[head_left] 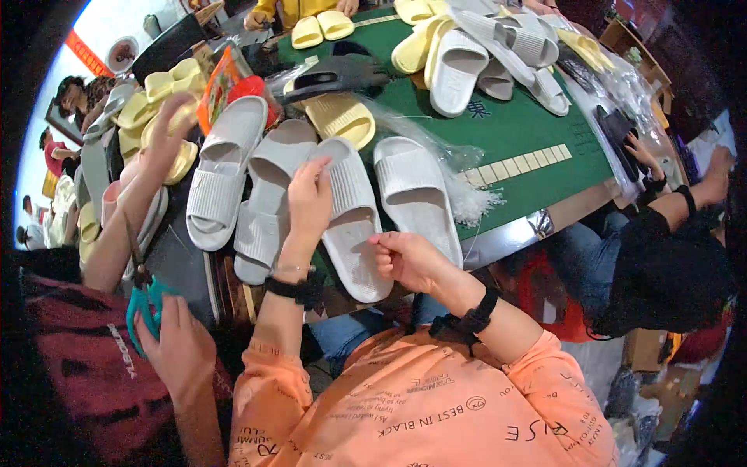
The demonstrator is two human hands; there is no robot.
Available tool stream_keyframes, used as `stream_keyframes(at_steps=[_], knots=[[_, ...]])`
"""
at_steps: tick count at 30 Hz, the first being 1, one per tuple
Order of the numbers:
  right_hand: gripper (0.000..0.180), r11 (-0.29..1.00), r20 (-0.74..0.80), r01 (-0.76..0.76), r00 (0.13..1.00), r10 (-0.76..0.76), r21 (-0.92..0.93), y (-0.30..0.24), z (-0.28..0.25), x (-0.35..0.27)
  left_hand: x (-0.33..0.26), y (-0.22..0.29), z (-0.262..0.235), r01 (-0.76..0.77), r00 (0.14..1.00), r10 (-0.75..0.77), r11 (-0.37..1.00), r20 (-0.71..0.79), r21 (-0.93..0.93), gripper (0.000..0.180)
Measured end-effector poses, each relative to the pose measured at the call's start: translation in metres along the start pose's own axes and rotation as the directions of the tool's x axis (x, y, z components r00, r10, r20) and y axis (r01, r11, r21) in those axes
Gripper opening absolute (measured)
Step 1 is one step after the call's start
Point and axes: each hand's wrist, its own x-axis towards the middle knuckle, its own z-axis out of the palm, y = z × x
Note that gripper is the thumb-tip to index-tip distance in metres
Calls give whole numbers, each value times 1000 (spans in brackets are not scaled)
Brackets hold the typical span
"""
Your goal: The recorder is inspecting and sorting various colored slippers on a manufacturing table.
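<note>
In front of me a grey slide slipper [359, 253] lies at the table edge, its toe pointing away. My left hand [310, 204] is at its left side, fingers closed against the edge of the ribbed strap. Over the slipper's footbed my right hand [406, 261] is closed in a pinch; whatever sits between the fingertips is too small to make out. A second grey slipper [416, 187] rests just to the right. Left of my left hand are two more grey slippers, one ribbed [212, 206] and one partly covered [268, 187].
A co-worker's hand [179, 342] at left holds teal scissors [144, 300]. Clear plastic strands [467, 194] lie on the green table mat [412, 117]. Yellow slippers [342, 117] and a grey pile [459, 74] stand beyond. Another person's arm [677, 206] is at right.
</note>
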Motion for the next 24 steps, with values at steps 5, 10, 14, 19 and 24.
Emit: stream_keyframes(at_steps=[5, 10, 14, 19, 24], knots=[[14, 997, -70, 73, 995, -75, -29, 1, 22, 11, 17, -20, 23, 173, 943, -135, 980, 305, -100, 20], [12, 1000, -131, 30, 991, -30, -4, 16, 18, 42, 28, -16, 24, 207, 908, -183, 978, 377, -23, 24], [11, 966, -90, 242, 968, -234, 93, 20, 30, 81, 35, -20, 17, 220, 819, -241, 970, 520, 103, 21], [13, 924, -144, 382, 914, -380, -15, 14, 20, 94, 43, -50, 54, -337, 645, 82, 923, 759, 187, 24], [18, 966, -74, 259, 963, -260, -23, 12, 14, 105, 25, -88, 70, 139, 658, -210, 978, 723, 158, 32]])
